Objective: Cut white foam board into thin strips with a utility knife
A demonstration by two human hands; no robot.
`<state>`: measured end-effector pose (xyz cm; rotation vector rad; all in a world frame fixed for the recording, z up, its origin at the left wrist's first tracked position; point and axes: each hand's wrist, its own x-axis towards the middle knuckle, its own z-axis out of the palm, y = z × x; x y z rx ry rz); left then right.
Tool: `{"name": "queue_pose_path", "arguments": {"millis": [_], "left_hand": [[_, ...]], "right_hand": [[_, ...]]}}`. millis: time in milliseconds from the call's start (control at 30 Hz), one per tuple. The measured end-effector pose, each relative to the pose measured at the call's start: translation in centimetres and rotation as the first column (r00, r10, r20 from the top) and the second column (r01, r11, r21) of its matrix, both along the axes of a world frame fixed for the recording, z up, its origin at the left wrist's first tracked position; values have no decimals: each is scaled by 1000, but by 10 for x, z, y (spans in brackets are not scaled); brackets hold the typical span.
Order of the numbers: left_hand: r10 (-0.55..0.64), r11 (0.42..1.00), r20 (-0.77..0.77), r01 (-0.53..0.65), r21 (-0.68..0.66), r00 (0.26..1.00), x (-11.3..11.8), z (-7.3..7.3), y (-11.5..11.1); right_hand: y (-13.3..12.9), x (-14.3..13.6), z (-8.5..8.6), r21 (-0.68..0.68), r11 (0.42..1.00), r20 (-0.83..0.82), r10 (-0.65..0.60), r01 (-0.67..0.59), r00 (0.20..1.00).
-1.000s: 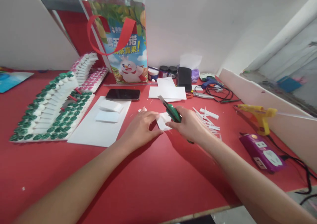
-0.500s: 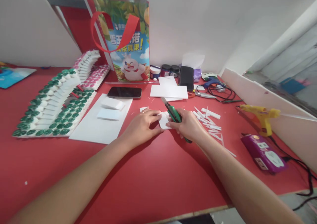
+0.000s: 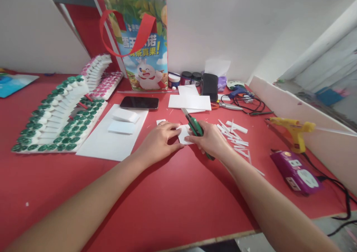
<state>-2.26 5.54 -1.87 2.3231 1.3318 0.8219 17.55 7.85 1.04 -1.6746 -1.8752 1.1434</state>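
My left hand (image 3: 164,139) grips the left side of a small white board piece (image 3: 184,133) with its thumb and fingers, low over the red table. In my right hand (image 3: 208,137) is a green utility knife (image 3: 196,127), its blade pointing up and away to the left. The right thumb also touches the right side of the board piece, whose edges are partly hidden by my fingers. Thin white offcut strips (image 3: 235,136) lie in a loose pile just right of my right hand. Behind my left fingers sits another small white scrap (image 3: 161,121).
Ahead lie white boards (image 3: 189,102), a black phone (image 3: 139,103) and scissors (image 3: 230,106). On the left stand a green-dotted model (image 3: 55,114) and a white sheet (image 3: 108,144) bearing smaller pieces. A yellow glue gun (image 3: 295,131) and purple tissue pack (image 3: 295,172) are on the right.
The camera view has shifted very slightly. My right thumb sits a little further left on the board piece; both hands otherwise keep their hold.
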Motion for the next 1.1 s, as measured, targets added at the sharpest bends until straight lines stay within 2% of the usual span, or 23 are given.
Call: {"name": "queue_pose_path", "arguments": {"millis": [200, 267, 433, 833, 967, 1100], "left_hand": [[-113, 993, -90, 111, -27, 990, -12, 4, 6], [-118, 993, -89, 117, -19, 989, -16, 4, 7], [-5, 1000, -22, 5, 9, 1000, -14, 1, 10], [116, 992, 196, -104, -69, 974, -4, -2, 19], [119, 991, 204, -105, -78, 972, -8, -4, 21], [193, 980, 180, -180, -84, 965, -13, -4, 20]], "right_hand": [[3, -4, 3, 12, 1000, 76, 16, -17, 997], [4, -4, 2, 21, 1000, 89, 18, -20, 996], [3, -4, 2, 7, 1000, 89, 23, -23, 996], [2, -7, 8, -7, 999, 89, 34, -34, 995], [2, -8, 10, -18, 1000, 127, 25, -23, 992], [2, -9, 13, -12, 999, 129, 37, -36, 991]]}}
